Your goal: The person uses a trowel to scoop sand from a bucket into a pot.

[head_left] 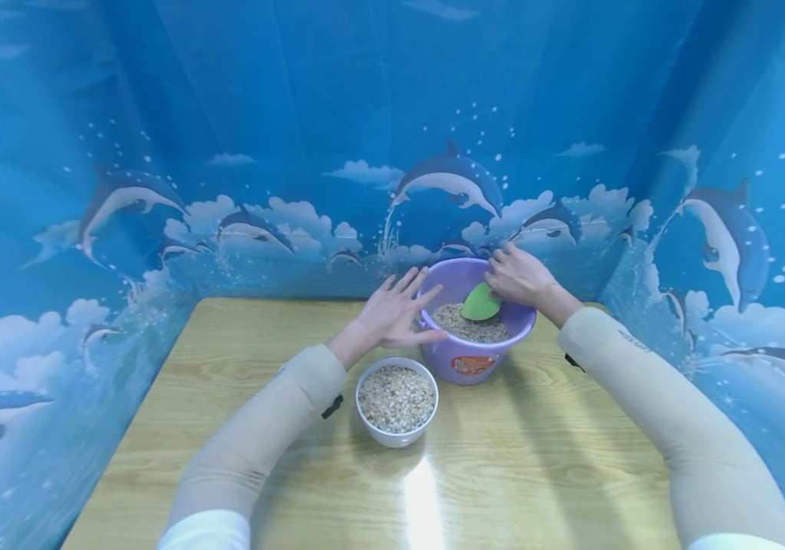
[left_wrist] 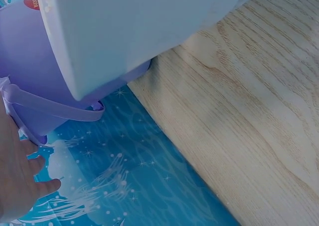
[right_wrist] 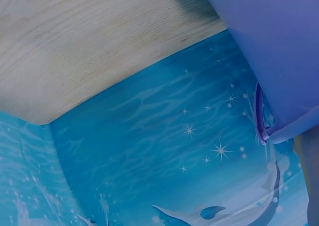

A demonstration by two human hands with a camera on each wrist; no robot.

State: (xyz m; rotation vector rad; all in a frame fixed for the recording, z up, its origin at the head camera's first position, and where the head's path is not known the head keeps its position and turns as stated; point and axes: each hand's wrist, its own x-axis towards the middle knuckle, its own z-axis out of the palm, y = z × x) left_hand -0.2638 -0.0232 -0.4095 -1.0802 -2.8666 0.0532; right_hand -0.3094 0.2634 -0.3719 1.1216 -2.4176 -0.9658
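A purple bucket [head_left: 457,359] stands toward the back of the table, partly filled with pale grains [head_left: 464,325]. My right hand [head_left: 519,275] grips a green scoop [head_left: 480,303] over the bucket, its blade down at the grains; the handle is hidden in the fist. At the bucket's left rim, my left hand [head_left: 399,313] has its fingers spread and straight. In the left wrist view, the left hand [left_wrist: 22,171] shows beside the bucket's handle [left_wrist: 55,106]. A white bowl [head_left: 395,437] full of similar grains [head_left: 396,399] sits just in front of the left hand.
The pale wooden table [head_left: 262,367] ends close behind the bucket. Blue dolphin-printed curtain [head_left: 337,92] hangs at the back and both sides. In the right wrist view, the bucket's side [right_wrist: 279,41] rises next to the table edge.
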